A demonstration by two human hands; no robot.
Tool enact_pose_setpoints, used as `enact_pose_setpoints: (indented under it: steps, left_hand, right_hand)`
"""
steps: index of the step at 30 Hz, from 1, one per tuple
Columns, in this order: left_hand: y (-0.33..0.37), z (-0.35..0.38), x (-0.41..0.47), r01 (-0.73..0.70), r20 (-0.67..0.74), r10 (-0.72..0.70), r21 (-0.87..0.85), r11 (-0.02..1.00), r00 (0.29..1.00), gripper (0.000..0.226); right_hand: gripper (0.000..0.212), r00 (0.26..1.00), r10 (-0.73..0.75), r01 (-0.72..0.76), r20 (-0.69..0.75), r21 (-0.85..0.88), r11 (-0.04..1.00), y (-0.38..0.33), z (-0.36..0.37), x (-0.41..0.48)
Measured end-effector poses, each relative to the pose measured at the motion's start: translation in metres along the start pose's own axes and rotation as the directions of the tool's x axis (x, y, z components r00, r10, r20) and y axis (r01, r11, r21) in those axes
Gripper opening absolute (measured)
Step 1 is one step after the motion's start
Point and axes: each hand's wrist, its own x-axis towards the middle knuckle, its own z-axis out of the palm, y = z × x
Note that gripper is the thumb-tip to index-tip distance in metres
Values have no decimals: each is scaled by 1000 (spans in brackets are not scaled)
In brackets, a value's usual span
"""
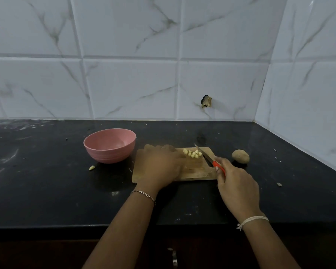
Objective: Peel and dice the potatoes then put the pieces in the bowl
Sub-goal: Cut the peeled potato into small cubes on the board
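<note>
**A:** What carries everything?

**B:** A black polished stone counter (47,191), running back to a wall of white marble-veined tiles (128,84). On it lies a rectangular pale wooden chopping board (196,169), its long side running left to right.

**A:** And the bowl?

**B:** A round pink plastic bowl (109,152) stands upright just left of the board, beyond its far corner. I see nothing inside it.

**A:** The hands?

**B:** The left hand (159,166) lies palm down over the left half of the board. It is blurred, but the fingers look stretched out rather than curled, reaching toward the cut pieces. The right hand (239,185) hangs off the board's right edge, its fingers wrapped round the handle of a small steel knife with an orange-red handle (209,158).

**A:** Which way does the knife point?

**B:** Its long axis runs on a slant. The handle sits near and right in the fist, and the tip points away and leftward. The blade lies over the board's right part, just right of the pieces.

**A:** The potatoes?

**B:** A whole brown unpeeled potato (240,156) rests on the counter just beyond the right hand, off the board, with its long axis roughly left to right. A small cluster of pale yellow potato cubes (193,153) sits at the board's far edge, between the left fingertips and the blade. One stray pale potato sliver (92,167) lies on the counter at the front left of the bowl.
</note>
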Motion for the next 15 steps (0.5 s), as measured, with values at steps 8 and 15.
enact_pose_setpoints:
  steps: [8, 15]
  left_hand:
    - [7, 1, 1, 108, -57, -114, -95, 990, 992, 17]
    - [7, 3, 2, 154, -99, -163, -97, 983, 982, 17]
  right_hand:
    - [33, 999, 32, -32, 3, -69, 997, 0, 0, -3]
    - [40, 994, -105, 106, -13, 148, 983, -7, -4, -16]
